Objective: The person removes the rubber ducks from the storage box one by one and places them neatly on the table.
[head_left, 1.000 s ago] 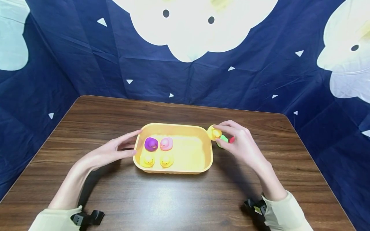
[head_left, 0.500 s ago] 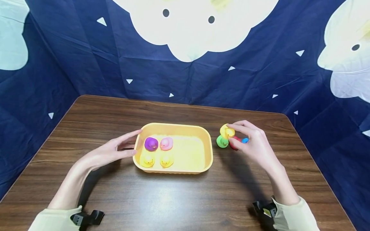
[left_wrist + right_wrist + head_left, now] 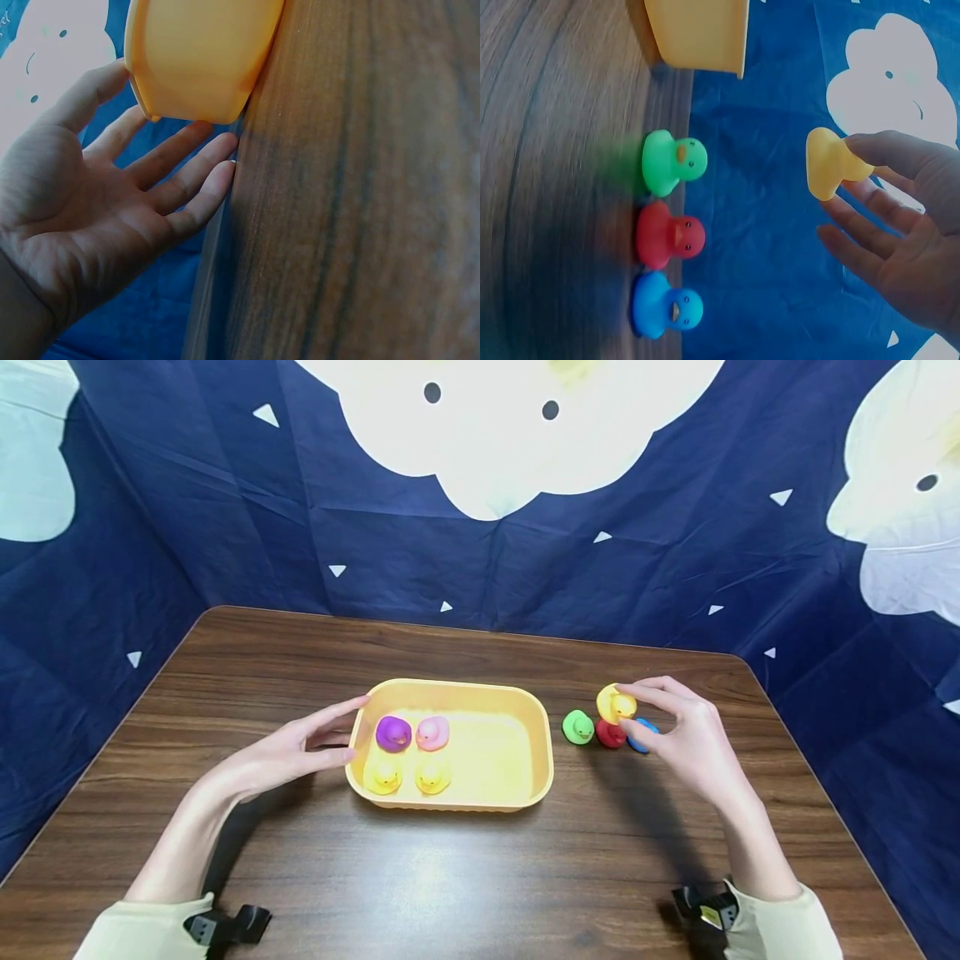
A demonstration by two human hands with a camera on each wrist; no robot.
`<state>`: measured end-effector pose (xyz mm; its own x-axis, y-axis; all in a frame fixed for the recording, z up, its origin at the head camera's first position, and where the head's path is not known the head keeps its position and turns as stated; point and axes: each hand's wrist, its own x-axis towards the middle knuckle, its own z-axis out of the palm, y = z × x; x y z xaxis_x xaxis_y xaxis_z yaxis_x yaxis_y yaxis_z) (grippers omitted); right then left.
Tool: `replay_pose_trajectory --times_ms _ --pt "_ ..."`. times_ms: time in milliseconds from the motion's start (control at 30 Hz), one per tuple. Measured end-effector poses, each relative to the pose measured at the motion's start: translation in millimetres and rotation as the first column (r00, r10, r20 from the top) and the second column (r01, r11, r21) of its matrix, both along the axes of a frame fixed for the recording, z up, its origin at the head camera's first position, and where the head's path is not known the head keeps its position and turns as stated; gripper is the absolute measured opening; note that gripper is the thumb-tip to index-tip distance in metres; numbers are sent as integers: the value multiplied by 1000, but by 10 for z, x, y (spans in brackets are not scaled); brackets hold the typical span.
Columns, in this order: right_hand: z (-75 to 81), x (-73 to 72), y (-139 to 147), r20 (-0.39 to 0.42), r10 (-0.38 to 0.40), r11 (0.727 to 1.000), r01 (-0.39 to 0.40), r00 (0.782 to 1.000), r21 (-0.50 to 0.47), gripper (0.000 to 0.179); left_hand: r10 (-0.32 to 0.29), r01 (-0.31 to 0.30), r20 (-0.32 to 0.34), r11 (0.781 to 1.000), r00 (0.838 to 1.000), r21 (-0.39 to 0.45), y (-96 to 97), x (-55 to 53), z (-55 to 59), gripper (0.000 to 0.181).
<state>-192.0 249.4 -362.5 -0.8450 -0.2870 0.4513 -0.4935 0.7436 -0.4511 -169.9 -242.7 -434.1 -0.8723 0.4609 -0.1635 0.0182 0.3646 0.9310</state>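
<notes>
My right hand (image 3: 693,735) pinches a yellow rubber duck (image 3: 616,702) between thumb and fingers, held up in the air above the table. Below it, in a row on the tabletop, sit a green rubber duck (image 3: 660,163), a red one (image 3: 667,235) and a blue one (image 3: 665,306). At the left end of a yellow plastic bin (image 3: 487,690), my left hand (image 3: 273,760) rests its thumb and fingertips against the wall, fingers spread. Inside the bin's left half stand a purple duck (image 3: 393,734), a pink duck (image 3: 432,734) and two yellow ducks (image 3: 432,778).
The dark wood-grain table (image 3: 420,885) carries everything. A navy cloth (image 3: 247,527) with white clouds hangs behind it and at both sides. Each sleeve cuff has a small black wrist camera (image 3: 225,927) strapped on.
My right hand has moved rightward with the yellow duck, away from the bin's right end, uncovering the green, red and part of the blue duck. My left hand has stayed put.
</notes>
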Motion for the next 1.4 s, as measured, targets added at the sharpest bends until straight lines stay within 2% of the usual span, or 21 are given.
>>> replay_pose_trajectory --times_ms 467,700,900,1400 --pt "-83 7 339 90 -77 993 84 993 -79 43 4 -4 -9 1000 1000 -6 6 3 -7 73" --pt "-104 -2 530 85 -112 990 119 990 -80 45 15 -15 1 999 1000 -40 7 3 13 73" --pt "-141 -42 678 82 -119 988 126 990 -89 47 19 -19 7 999 1000 -46 5 -7 18 73" --pt "-369 -87 920 139 -114 983 131 984 -125 44 16 -15 17 999 1000 -34 6 -9 17 73"
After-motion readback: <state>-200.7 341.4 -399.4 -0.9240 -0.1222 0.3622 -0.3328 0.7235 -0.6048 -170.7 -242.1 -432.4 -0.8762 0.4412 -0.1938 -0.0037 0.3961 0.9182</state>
